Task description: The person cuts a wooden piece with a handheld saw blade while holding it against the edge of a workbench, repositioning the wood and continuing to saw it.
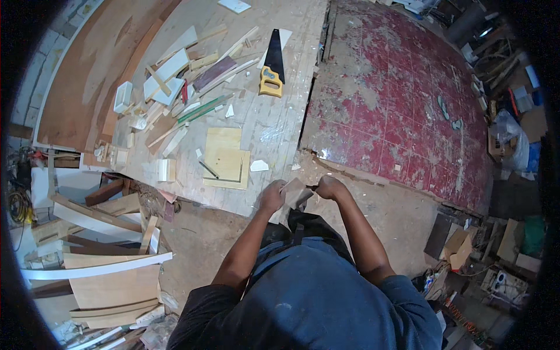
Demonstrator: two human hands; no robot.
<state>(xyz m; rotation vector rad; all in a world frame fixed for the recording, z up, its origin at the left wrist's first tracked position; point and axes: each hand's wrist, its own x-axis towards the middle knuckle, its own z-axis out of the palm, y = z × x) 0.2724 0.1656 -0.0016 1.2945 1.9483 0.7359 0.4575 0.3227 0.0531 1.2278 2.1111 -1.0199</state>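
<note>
The flat tan piece (296, 191) is located between the two hands, above the person's lap and just beside the worktable's (221, 200) near edge. The left hand (272, 196) has its fingers clamped on the piece's left side. The right hand (331, 188) is at the opposite side, fingers curled beside a small dark item (312, 188); whether they grip it cannot be determined.

piece (296, 191) between hands (272, 196) (331, 188); handsaw (273, 61) on table (256, 125), right of wood scraps (214, 73)
</note>
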